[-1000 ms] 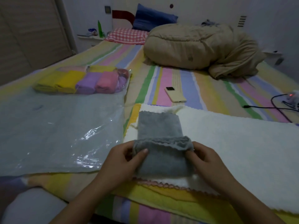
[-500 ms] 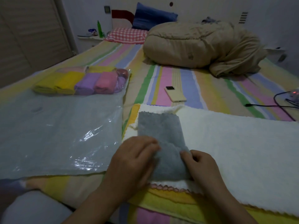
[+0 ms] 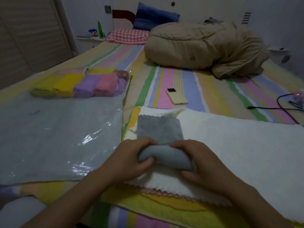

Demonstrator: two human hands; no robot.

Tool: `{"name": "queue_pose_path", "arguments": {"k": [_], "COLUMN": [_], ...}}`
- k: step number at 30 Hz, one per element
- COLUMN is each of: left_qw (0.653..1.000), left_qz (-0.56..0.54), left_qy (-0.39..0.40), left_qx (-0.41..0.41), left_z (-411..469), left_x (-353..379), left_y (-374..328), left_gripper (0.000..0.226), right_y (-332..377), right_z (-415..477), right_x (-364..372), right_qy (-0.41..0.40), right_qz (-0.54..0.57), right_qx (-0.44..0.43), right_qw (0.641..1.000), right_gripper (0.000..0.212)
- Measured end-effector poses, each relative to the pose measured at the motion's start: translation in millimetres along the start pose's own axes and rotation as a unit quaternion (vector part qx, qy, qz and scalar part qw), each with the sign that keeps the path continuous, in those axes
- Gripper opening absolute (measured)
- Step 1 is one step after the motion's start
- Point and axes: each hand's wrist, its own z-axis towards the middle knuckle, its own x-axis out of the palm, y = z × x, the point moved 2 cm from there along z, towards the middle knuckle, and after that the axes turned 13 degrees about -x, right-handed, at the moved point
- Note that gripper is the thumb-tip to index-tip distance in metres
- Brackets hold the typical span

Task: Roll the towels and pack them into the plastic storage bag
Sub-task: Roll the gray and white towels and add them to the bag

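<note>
A grey towel (image 3: 160, 129) lies on a white towel (image 3: 230, 142), its near end wound into a thick roll. My left hand (image 3: 131, 159) grips the roll's left end, thumb underneath. My right hand (image 3: 199, 163) grips the right end, fingers curled over the top. The far half of the grey towel still lies flat. A clear plastic storage bag (image 3: 57, 134) is spread on the bed to the left. Several rolled towels (image 3: 85, 84), yellow, purple and pink, sit inside its far end.
A cream phone (image 3: 176, 96) lies on the striped bedsheet beyond the towels. A beige bundled duvet (image 3: 202, 46) fills the far bed. A black cable (image 3: 279, 107) runs at the right edge. Yellow and pink towel edges (image 3: 164, 199) stick out under the white towel.
The grey towel's near edge was folded over, then rolled away from me. The roll has grown thicker and both hands now wrap around its ends.
</note>
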Motion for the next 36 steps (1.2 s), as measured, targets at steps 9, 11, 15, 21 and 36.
{"name": "queue_pose_path", "arguments": {"k": [9,11,15,21,36], "left_qw": [0.901,0.903,0.933,0.933,0.945], "left_qz": [-0.308,-0.282,-0.113,-0.061,-0.090], "left_qy": [-0.033,-0.023,-0.040,0.003,0.294], "left_qx": [-0.303,-0.324,-0.338,-0.355,-0.107], "left_z": [65,74,93,96,24], "left_x": [4,9,13,7,-106], "left_y": [39,48,57,56,46], "left_gripper": [0.034,0.031,0.036,0.037,0.119], "right_y": [-67,-71,-69,-56,78], "right_z": [57,58,58,67,111], "right_x": [18,21,19,22,-3], "right_qy": [-0.093,-0.075,-0.053,0.006,-0.127], "right_qz": [0.171,0.160,0.102,0.079,0.373], "right_qx": [0.380,0.419,0.472,0.536,0.282], "right_qw": [0.904,0.890,0.874,0.840,0.875], "right_gripper": [0.029,0.031,0.049,0.077,0.026]}}
